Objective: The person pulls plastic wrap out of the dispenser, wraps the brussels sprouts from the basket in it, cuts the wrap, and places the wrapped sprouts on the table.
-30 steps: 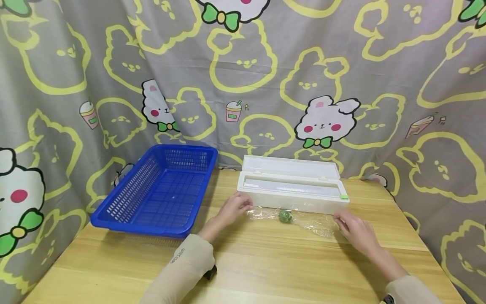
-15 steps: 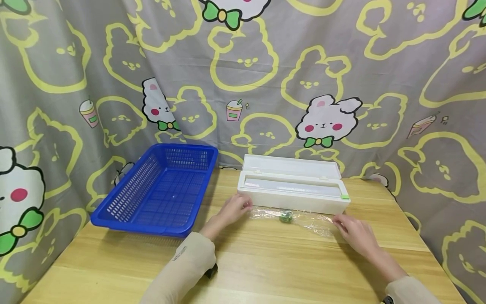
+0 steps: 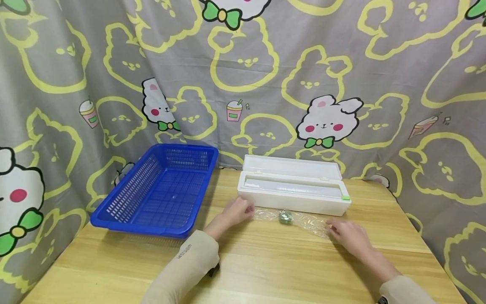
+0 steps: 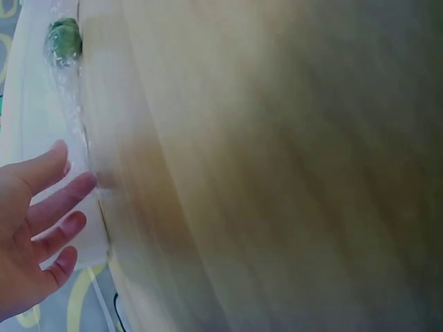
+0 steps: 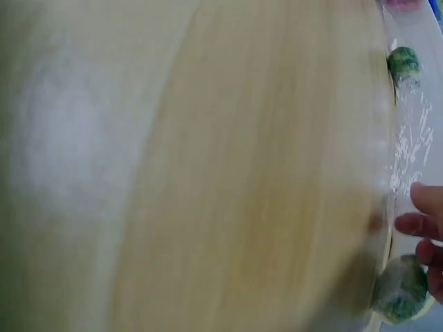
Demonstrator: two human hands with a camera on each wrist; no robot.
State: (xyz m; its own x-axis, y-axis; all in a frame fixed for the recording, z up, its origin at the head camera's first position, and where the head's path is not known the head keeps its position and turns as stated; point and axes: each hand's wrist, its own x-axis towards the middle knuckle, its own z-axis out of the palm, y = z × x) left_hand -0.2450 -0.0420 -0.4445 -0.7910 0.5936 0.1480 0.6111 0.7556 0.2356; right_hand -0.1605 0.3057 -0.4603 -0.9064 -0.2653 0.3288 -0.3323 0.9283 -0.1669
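A small round green item (image 3: 285, 217) sits in the middle of a strip of clear plastic wrap (image 3: 309, 223), just before the white box. My left hand (image 3: 237, 210) pinches the wrap's left end between thumb and forefinger. At the other end, my right hand (image 3: 351, 237) pinches the wrap with its fingertips. In the left wrist view, the left hand (image 4: 41, 228) has its other fingers spread loosely, and the wrapped green item (image 4: 64, 41) lies beyond. Another green round thing (image 5: 401, 290) appears beneath the fingers in the right wrist view; the head view does not show it.
Behind the wrap stands a long white wrap dispenser box (image 3: 296, 204), its lid (image 3: 292, 165) raised and a roll inside. A blue perforated basket (image 3: 144, 230) stands at left on the wooden table (image 3: 265, 270). A patterned curtain (image 3: 258, 101) hangs behind.
The right hand has shifted slightly left and toward me, and the left hand slightly right. The wrap between them looks shorter and more crumpled. The green item's visible surface has changed.
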